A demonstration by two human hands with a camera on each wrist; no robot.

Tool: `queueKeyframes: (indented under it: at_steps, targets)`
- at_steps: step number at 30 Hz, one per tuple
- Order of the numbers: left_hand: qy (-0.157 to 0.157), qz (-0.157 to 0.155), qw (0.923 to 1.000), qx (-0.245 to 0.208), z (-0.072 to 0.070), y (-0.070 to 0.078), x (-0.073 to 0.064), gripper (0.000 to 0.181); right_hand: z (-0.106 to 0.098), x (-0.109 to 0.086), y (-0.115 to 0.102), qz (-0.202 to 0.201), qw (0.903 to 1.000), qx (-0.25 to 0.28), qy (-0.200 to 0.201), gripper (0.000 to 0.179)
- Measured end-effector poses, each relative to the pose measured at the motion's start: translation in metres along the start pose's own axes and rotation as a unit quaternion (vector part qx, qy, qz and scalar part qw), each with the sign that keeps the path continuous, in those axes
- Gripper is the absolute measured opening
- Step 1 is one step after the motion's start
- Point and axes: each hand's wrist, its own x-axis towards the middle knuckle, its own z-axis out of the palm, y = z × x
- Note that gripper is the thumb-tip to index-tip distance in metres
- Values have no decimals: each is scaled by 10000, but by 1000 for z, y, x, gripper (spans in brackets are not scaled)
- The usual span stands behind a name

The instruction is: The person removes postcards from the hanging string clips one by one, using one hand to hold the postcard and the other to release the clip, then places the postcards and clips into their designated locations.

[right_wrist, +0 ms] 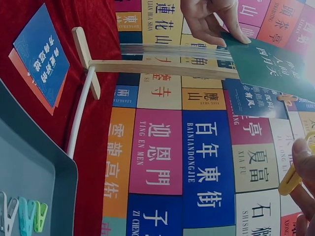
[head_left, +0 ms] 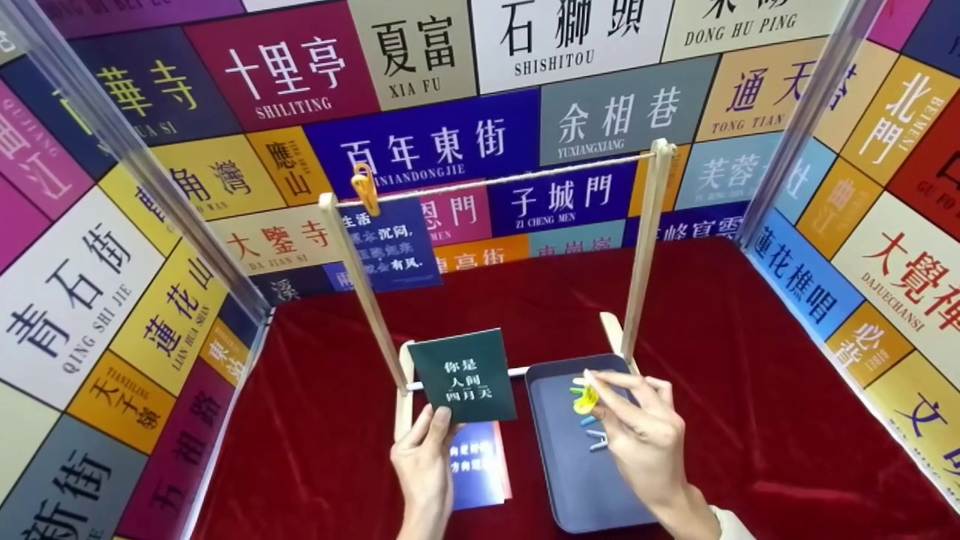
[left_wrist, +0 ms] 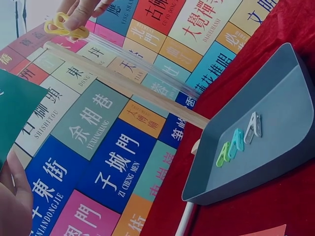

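Note:
My left hand (head_left: 426,457) pinches a dark green card (head_left: 465,375) with white lettering by its lower left edge, thumb in front. The card is upright, below the string and between the posts of a wooden frame (head_left: 646,240). Over the tray, my right hand (head_left: 651,431) pinches a yellow clothespin (head_left: 585,397), also seen between thumb and fingers in the right wrist view. A blue card (head_left: 390,251) hangs at the left end of the string (head_left: 502,178), clipped by an orange clothespin (head_left: 365,187).
A dark grey tray (head_left: 570,480) stands right of centre, holding a green clothespin (left_wrist: 223,155), a blue one (left_wrist: 236,140) and a grey one (left_wrist: 253,128). Left of it, a blue card (head_left: 474,476) overlaps a reddish one on the red cloth (head_left: 300,420). Lettered panels (head_left: 420,139) surround the cloth.

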Motion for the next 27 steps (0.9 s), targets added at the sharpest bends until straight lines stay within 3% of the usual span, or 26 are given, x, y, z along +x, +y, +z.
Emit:
queueKeyframes:
  at_steps: [10, 18, 27]
  targets:
    - [-110, -206, 9992, 319, -7, -8, -1, 55, -2, -13, 4, 10, 9998, -162, -140, 30]
    - [63, -349, 9974, 634, -13, -17, -1, 53, -2, -26, 9, 61, 9993, -325, -198, 36]
    - [34, -312, 9963, 799, -18, -24, -1, 50, -3, -38, 14, -108, 9970, -680, -362, 36]
